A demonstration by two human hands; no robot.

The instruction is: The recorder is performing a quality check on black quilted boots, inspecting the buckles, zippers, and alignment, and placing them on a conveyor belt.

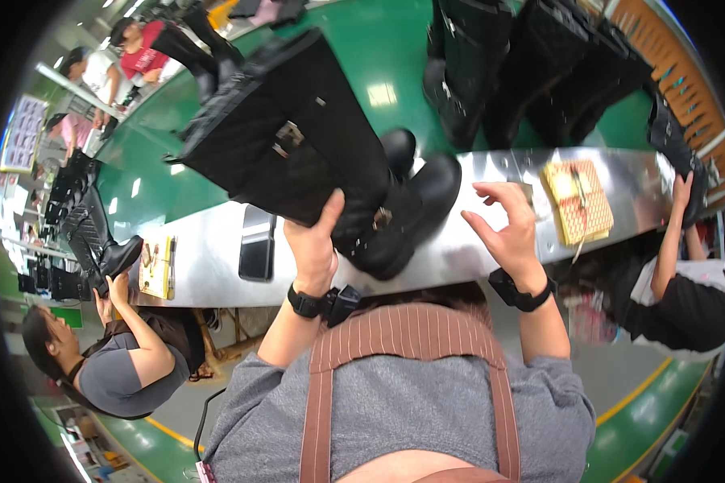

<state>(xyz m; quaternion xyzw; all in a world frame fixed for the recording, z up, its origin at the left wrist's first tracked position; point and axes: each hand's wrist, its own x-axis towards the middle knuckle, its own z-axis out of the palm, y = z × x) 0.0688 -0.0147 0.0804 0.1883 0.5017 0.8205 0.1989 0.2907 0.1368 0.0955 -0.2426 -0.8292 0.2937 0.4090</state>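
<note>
A tall black metal-buckled boot was held by the curled left hand near the front edge of the metal bench. Nothing was held by the half-open right hand.

No lettering or numbers readable. Clock taken from centre of view. Between 9 and 10, far off: upright wall board, rows of small panels; any print too small to make out. Near 3: yellow patterned pad on bench, wording not legible. Near 9: second yellow pad, likewise. Between 11 and 12: black boot, small pale mark on shaft, unreadable.
</note>
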